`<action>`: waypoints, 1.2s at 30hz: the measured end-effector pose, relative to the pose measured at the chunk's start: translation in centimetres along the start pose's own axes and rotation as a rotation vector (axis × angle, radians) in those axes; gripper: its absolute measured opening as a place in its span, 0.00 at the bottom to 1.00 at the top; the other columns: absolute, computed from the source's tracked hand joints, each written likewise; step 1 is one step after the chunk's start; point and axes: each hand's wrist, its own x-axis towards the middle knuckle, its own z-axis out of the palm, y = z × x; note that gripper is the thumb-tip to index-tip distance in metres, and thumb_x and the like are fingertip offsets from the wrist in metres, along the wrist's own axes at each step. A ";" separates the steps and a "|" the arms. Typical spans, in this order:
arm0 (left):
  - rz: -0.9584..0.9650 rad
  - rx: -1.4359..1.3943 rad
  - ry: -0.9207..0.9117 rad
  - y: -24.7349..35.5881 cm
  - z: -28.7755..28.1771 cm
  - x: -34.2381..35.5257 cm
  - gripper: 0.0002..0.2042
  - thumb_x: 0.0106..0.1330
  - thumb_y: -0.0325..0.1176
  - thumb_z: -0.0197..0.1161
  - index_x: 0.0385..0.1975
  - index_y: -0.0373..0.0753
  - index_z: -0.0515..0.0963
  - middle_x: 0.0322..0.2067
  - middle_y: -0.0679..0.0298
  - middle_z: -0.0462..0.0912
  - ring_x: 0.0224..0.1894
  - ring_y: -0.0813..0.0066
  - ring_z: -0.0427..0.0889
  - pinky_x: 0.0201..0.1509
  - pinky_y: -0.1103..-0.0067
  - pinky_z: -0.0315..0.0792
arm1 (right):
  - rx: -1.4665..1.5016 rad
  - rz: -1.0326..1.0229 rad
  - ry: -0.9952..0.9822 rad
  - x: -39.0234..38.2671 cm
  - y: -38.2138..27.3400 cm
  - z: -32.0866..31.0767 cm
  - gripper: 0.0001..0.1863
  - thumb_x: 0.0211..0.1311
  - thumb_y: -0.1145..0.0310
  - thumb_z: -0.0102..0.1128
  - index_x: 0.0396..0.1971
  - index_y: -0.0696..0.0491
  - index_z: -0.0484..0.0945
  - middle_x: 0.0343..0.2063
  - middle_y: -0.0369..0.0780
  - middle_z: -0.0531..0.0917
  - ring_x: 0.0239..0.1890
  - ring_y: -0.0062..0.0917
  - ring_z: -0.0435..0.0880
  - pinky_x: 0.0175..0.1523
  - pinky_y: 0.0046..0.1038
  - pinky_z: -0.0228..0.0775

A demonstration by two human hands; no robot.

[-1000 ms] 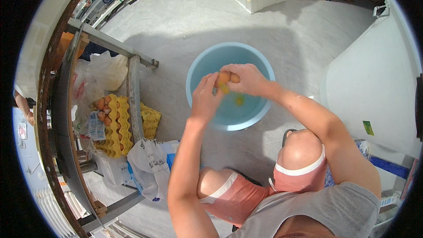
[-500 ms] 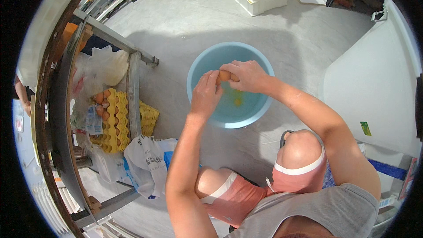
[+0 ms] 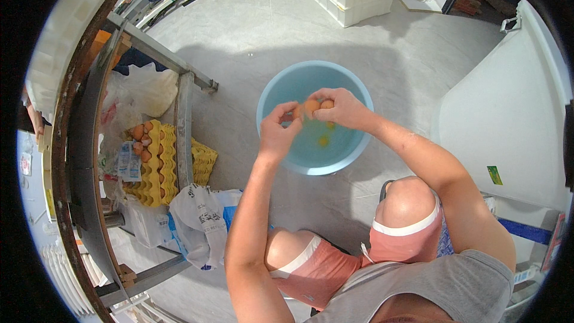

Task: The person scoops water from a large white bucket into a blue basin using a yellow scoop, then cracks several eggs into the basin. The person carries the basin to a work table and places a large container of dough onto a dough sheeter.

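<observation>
A light blue basin (image 3: 315, 170) stands on the floor with egg yolks (image 3: 323, 141) lying in its bottom. Over it, my left hand (image 3: 280, 131) pinches a brown piece that looks like eggshell (image 3: 296, 112), partly covered by my fingers. My right hand (image 3: 344, 109) is closed round two brown rounded things beside it: an egg (image 3: 327, 104) and, nearer the left hand, another egg or shell half (image 3: 311, 106); whether that one is whole is blurred. A small gap separates the two hands.
To the left, a metal-framed rack (image 3: 185, 125) holds yellow egg trays (image 3: 156, 161) with brown eggs and shells. A white plastic bag (image 3: 200, 218) lies by its foot. White crates (image 3: 353, 3) stand at the back, and a large white tub (image 3: 502, 113) at the right.
My hands were together round the eggs and have drawn slightly apart. The brown piece now shows in my left fingers, separate from what my right hand holds. More yolk shows in the basin.
</observation>
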 end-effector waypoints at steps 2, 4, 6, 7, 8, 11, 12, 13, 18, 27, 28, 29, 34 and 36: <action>0.047 0.149 -0.043 0.8 0.1 -0.2 0.21 0.67 0.28 0.72 0.60 0.36 0.84 0.51 0.59 0.90 0.50 0.70 0.90 0.51 0.74 0.84 | 0.013 0.091 -0.023 -0.2 -0.4 -0.4 0.28 0.57 0.60 0.68 0.55 0.59 0.86 0.47 0.50 0.90 0.50 0.36 0.89 0.57 0.35 0.79; 0.055 0.208 -0.080 1.5 0.6 0.0 0.22 0.68 0.28 0.72 0.62 0.37 0.83 0.53 0.59 0.89 0.52 0.70 0.90 0.53 0.73 0.84 | -0.004 0.085 -0.035 0.1 0.3 -0.9 0.28 0.57 0.60 0.68 0.56 0.60 0.86 0.46 0.50 0.90 0.48 0.37 0.89 0.56 0.35 0.79; 0.021 0.178 -0.103 1.7 0.8 0.0 0.24 0.67 0.29 0.73 0.64 0.37 0.81 0.55 0.58 0.88 0.54 0.69 0.89 0.53 0.73 0.84 | 0.003 0.074 -0.046 0.4 0.6 -0.9 0.28 0.58 0.59 0.69 0.56 0.60 0.86 0.44 0.48 0.90 0.46 0.35 0.89 0.54 0.35 0.80; 0.044 0.177 -0.099 1.8 1.0 0.0 0.25 0.66 0.30 0.74 0.64 0.38 0.81 0.56 0.57 0.87 0.54 0.68 0.88 0.54 0.72 0.83 | 0.016 0.067 -0.049 0.6 0.7 -0.9 0.28 0.59 0.58 0.69 0.56 0.60 0.86 0.43 0.47 0.90 0.44 0.33 0.89 0.52 0.34 0.80; 0.062 0.179 -0.085 1.8 0.8 -0.2 0.26 0.65 0.30 0.75 0.64 0.38 0.81 0.58 0.57 0.87 0.55 0.66 0.88 0.55 0.71 0.83 | 0.031 0.055 -0.064 0.8 0.6 -0.4 0.28 0.59 0.57 0.70 0.56 0.59 0.86 0.42 0.46 0.90 0.42 0.32 0.89 0.49 0.33 0.80; 0.146 0.264 -0.080 1.0 -0.1 -0.8 0.30 0.62 0.31 0.76 0.66 0.40 0.79 0.61 0.55 0.84 0.61 0.59 0.84 0.63 0.65 0.80 | 0.136 0.068 -0.102 0.7 -0.3 0.8 0.26 0.62 0.58 0.70 0.56 0.59 0.86 0.36 0.40 0.88 0.34 0.23 0.85 0.40 0.28 0.77; 0.249 0.313 -0.098 1.0 -0.4 -0.8 0.30 0.62 0.32 0.76 0.67 0.41 0.79 0.61 0.54 0.84 0.63 0.57 0.84 0.65 0.64 0.79 | 0.206 0.095 -0.138 0.7 -0.8 1.0 0.25 0.63 0.59 0.70 0.56 0.59 0.86 0.35 0.37 0.86 0.32 0.19 0.82 0.37 0.25 0.74; 0.347 0.369 -0.116 1.2 -0.3 -0.5 0.30 0.62 0.33 0.76 0.67 0.41 0.79 0.61 0.52 0.85 0.64 0.56 0.83 0.67 0.62 0.78 | 0.270 0.124 -0.180 0.4 -1.2 0.8 0.24 0.65 0.61 0.70 0.57 0.60 0.86 0.33 0.35 0.84 0.30 0.16 0.79 0.34 0.23 0.71; 0.173 0.334 -0.128 2.7 -1.5 -1.5 0.29 0.61 0.36 0.76 0.65 0.39 0.80 0.60 0.49 0.84 0.64 0.52 0.82 0.71 0.63 0.75 | 0.434 0.233 -0.204 -0.6 -1.7 1.0 0.26 0.69 0.64 0.67 0.62 0.62 0.80 0.31 0.35 0.80 0.25 0.16 0.75 0.29 0.23 0.62; -0.099 0.455 0.655 2.6 -19.1 -4.9 0.23 0.66 0.41 0.74 0.59 0.39 0.84 0.47 0.52 0.91 0.48 0.60 0.91 0.55 0.67 0.83 | 0.726 0.342 -0.089 -1.2 0.6 -0.7 0.26 0.74 0.62 0.64 0.65 0.60 0.74 0.36 0.37 0.81 0.30 0.23 0.80 0.31 0.24 0.69; -0.051 0.392 0.747 2.9 -21.8 -5.5 0.22 0.65 0.40 0.74 0.56 0.39 0.84 0.46 0.48 0.89 0.50 0.52 0.89 0.56 0.63 0.82 | 0.756 0.334 -0.055 -1.4 0.6 -0.9 0.27 0.74 0.62 0.64 0.66 0.60 0.73 0.38 0.38 0.81 0.33 0.24 0.82 0.33 0.25 0.71; -0.020 0.534 0.834 1.3 -25.9 -6.5 0.21 0.64 0.39 0.75 0.55 0.38 0.83 0.48 0.48 0.87 0.51 0.49 0.87 0.57 0.61 0.81 | 0.790 0.329 -0.039 -1.7 0.5 -0.3 0.27 0.74 0.63 0.63 0.67 0.59 0.72 0.40 0.39 0.81 0.35 0.26 0.83 0.34 0.26 0.73; -0.117 1.026 1.049 -3.0 -37.4 -10.2 0.22 0.67 0.42 0.74 0.58 0.43 0.80 0.58 0.51 0.81 0.57 0.47 0.82 0.60 0.57 0.79 | 0.777 0.298 -0.107 -1.6 -0.8 1.0 0.28 0.73 0.66 0.63 0.69 0.60 0.69 0.51 0.45 0.80 0.46 0.32 0.86 0.46 0.28 0.82; -0.223 1.065 1.038 -3.6 -38.1 -9.7 0.23 0.69 0.44 0.73 0.60 0.44 0.79 0.60 0.52 0.81 0.59 0.48 0.82 0.61 0.57 0.79 | 0.749 0.283 -0.136 -1.7 -2.1 0.9 0.29 0.73 0.67 0.64 0.69 0.60 0.68 0.52 0.46 0.80 0.48 0.33 0.87 0.49 0.28 0.82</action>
